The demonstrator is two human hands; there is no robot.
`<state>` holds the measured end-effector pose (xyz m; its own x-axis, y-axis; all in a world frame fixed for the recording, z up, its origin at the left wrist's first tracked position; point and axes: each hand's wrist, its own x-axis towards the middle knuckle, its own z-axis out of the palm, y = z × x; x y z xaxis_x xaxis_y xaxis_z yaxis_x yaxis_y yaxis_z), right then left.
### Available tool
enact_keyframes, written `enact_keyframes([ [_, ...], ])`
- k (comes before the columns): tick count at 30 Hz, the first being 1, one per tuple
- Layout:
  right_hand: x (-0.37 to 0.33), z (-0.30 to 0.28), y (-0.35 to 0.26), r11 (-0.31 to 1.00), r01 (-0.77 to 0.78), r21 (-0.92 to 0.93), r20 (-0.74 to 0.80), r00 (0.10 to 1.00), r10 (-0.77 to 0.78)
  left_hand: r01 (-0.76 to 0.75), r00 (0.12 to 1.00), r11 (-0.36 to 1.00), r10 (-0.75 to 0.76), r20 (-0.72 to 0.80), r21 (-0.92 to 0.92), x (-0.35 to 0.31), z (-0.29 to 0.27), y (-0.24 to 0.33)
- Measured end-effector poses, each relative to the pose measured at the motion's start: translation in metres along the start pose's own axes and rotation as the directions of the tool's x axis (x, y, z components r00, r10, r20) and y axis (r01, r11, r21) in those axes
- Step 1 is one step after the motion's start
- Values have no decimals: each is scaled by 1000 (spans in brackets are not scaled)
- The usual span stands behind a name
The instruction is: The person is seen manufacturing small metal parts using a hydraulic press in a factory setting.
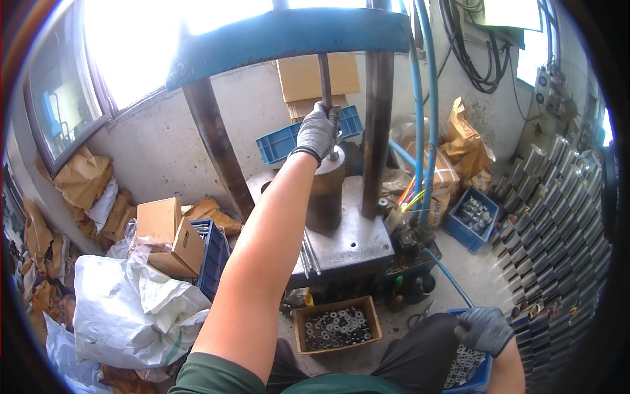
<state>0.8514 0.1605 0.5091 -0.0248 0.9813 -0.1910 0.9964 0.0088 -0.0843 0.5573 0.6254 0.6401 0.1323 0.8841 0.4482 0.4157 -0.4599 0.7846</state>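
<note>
My left hand [318, 131], in a grey knit glove, reaches up and is closed round the lower end of a steel rod [324, 72] hanging from the blue crossbeam [289, 34] of a press. Just below it stands a thick metal cylinder [326, 190] on the steel press table [361, 230], a small stud showing at its top. Several thin metal rods [308, 255] lie on the table beside my forearm. At lower right my gloved right hand [485, 330] is closed on the end of a long blue lever [449, 276]; its fingertips are partly hidden.
A cardboard box of washers [338, 325] sits on the floor between my legs. Beneath my right hand is a blue bin of metal parts [466, 368]; another blue bin [471, 220] stands beyond. Stacked metal tubes [551, 223] line the right. White sacks [131, 315] and cartons [172, 240] crowd the left.
</note>
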Motion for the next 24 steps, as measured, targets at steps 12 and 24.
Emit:
enact_keyframes([
  [12, 20, -58, 0, 986, 91, 140, -256, 965, -53, 8, 999, 998, -6, -35, 57, -1, 0, -5],
  [24, 156, -145, 34, 963, 212, 165, -903, 425, 61, -10, 1000, 999, 12, -25, 41, -4, 5, 2],
])
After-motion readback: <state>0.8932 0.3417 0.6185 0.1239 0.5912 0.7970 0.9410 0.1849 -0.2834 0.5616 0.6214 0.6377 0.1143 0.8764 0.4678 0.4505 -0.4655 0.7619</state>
